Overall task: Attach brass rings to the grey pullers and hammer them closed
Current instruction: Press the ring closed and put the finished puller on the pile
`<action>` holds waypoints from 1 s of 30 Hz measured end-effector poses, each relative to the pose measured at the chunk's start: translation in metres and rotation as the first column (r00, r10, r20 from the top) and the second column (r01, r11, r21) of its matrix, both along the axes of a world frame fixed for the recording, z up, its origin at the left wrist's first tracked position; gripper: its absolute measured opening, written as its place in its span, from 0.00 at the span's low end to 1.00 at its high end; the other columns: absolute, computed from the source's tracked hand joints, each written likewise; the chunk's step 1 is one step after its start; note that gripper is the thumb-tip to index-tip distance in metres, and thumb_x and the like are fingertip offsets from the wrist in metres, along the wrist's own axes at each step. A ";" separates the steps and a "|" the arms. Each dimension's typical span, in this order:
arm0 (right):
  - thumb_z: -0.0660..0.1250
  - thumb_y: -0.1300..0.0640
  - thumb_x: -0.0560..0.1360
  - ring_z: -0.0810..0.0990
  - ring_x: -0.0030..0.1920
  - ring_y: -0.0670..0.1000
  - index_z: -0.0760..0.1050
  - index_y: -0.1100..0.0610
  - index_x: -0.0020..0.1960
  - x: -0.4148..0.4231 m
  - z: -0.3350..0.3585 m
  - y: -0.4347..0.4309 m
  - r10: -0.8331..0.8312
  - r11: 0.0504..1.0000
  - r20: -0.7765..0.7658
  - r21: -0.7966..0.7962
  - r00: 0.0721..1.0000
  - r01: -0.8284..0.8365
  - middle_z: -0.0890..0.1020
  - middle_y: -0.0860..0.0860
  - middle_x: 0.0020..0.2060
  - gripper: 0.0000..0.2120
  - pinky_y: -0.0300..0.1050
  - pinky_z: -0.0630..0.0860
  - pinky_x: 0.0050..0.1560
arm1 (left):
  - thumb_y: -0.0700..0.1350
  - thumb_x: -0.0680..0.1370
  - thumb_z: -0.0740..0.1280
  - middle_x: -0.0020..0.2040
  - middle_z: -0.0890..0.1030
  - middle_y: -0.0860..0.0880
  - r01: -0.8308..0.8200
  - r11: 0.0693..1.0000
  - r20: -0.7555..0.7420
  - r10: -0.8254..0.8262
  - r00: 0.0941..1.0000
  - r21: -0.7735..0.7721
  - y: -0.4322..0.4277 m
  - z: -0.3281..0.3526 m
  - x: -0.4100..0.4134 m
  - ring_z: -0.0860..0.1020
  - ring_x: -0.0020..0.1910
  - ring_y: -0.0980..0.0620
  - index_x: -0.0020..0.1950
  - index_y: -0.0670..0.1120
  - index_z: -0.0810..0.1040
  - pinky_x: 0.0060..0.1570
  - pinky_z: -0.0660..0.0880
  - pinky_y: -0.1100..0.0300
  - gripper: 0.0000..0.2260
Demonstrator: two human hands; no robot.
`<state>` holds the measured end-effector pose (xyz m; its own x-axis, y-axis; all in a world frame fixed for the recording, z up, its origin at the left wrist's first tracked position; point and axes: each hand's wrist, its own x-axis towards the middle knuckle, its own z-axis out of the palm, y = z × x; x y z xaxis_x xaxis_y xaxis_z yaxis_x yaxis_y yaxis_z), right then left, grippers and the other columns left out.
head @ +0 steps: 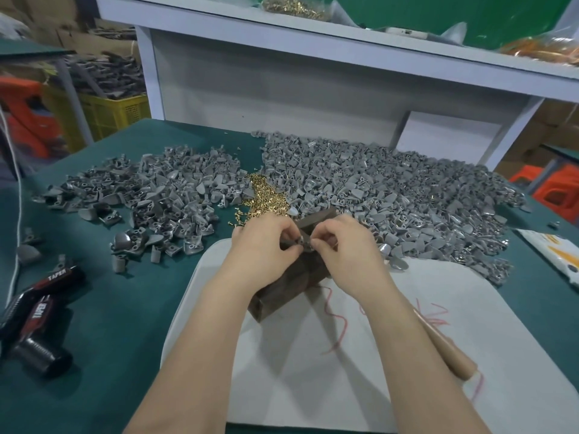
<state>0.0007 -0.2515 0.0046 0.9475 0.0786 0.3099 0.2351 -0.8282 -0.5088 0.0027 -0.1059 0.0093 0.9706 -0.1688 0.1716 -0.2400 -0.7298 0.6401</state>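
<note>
Heaps of grey pullers [376,189] and brass rings [266,198] just beyond both hands; left hand [263,245] and right hand [344,245] pinching one puller [302,243] over dark block [282,292], detail hidden behind fingertips.

I am looking at a small-parts assembly workshop, a factory bench rather than a home. The green bench [125,324] across the middle of the frame carries two loose heaps of grey pullers [391,189], with a pile of brass rings [266,195] between them. A wooden block [282,292] sits on a white pad [360,371] at lower centre, a wooden handle [448,352] lies at lower right, and a black tool [34,311] marked TAPER at lower left. Along the top runs a white shelf [313,37] with more brass parts [294,7]. At upper left I see a yellow crate [125,114] full of grey parts, and cardboard boxes [78,42].
</note>
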 end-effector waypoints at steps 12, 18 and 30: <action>0.62 0.62 0.77 0.75 0.50 0.55 0.79 0.58 0.47 -0.002 0.024 0.016 0.021 0.968 -0.087 -0.247 0.996 -0.042 0.74 0.53 0.49 0.06 0.47 0.72 0.52 | 0.48 0.75 0.69 0.39 0.75 0.58 -0.017 0.999 0.023 0.016 1.000 0.032 0.002 -0.004 0.004 0.76 0.50 0.50 0.41 0.57 0.74 0.58 0.70 0.50 0.06; 0.62 0.63 0.76 0.75 0.54 0.55 0.77 0.58 0.52 -0.002 0.028 0.025 -0.004 0.891 -0.054 -0.453 0.999 -0.021 0.74 0.54 0.53 0.07 0.43 0.69 0.47 | 0.46 0.75 0.68 0.42 0.75 0.54 0.009 0.999 0.036 -0.010 0.999 0.040 0.001 -0.006 0.005 0.76 0.50 0.46 0.43 0.54 0.76 0.55 0.73 0.48 0.03; 0.63 0.64 0.75 0.71 0.39 0.54 0.77 0.57 0.50 0.005 0.033 0.034 -0.037 0.828 -0.034 -0.561 0.999 0.011 0.70 0.53 0.39 0.06 0.43 0.67 0.38 | 0.43 0.75 0.68 0.40 0.79 0.48 0.029 0.999 0.076 -0.031 0.997 0.028 0.001 -0.008 0.008 0.77 0.45 0.42 0.40 0.51 0.77 0.49 0.75 0.51 0.04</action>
